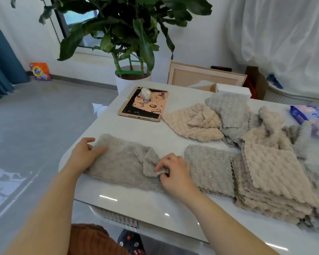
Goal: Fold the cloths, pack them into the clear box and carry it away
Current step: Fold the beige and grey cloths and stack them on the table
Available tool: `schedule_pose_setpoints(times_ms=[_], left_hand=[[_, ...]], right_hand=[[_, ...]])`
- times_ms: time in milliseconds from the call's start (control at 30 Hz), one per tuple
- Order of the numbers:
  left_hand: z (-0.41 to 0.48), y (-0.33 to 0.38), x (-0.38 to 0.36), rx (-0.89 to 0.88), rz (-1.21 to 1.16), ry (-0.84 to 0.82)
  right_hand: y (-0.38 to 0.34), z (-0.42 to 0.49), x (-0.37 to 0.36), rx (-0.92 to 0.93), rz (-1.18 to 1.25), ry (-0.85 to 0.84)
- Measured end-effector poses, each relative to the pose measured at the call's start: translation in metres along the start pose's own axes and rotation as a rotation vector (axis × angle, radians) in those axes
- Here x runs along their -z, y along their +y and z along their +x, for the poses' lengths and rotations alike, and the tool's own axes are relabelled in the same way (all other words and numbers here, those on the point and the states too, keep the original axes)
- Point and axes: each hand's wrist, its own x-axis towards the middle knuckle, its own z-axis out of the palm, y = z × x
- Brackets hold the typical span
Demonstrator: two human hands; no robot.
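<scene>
A grey fluffy cloth (122,162) lies spread near the front left corner of the white table (155,205). My left hand (84,153) presses flat on its left edge, thumb under the cloth's corner. My right hand (173,171) pinches a turned-up corner of the same cloth at its right side. Right of it sits a folded grey cloth (209,166), then a stack of folded beige cloths (271,175). Loose beige cloths (193,122) and grey cloths (230,111) lie crumpled further back. No clear box is in view.
A tablet in a cartoon case (144,104) with a small white object on it lies at the table's far left. A potted plant (133,78) and a picture frame (204,76) stand behind. A wipes packet (309,115) lies at the right. Grey floor is on the left.
</scene>
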Motion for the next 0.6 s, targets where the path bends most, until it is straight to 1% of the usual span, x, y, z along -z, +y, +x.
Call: schedule_pose_setpoints(times_ms=[67,200,300,400,467,533,600], left_hand=[[0.003,0.0,0.001,0.038,0.019,-0.009],[0.006,-0.003,0.002,0.042,0.16,-0.007],[0.005,-0.003,-0.003,0.03,0.147,0.005],[0.003,-0.001,-0.008,0.026,0.04,-0.013],[0.003,-0.002,-0.009,-0.011,0.081,0.039],[0.003,-0.004,-0.01,-0.097,0.242,0.147],[0.005,-0.008,-0.009,-0.167,0.358,0.222]], right_hand=[[0.005,0.003,-0.003,-0.085,0.037,0.058],[0.01,0.021,-0.008,-0.205,0.017,-0.007],[0.008,0.037,-0.009,-0.246,0.091,0.117],[0.013,0.05,-0.004,-0.389,0.16,0.223],[0.013,0.056,0.0,-0.429,0.133,0.256],[0.01,0.055,0.0,-0.417,0.012,0.224],[0.009,0.049,-0.003,-0.35,-0.102,0.243]])
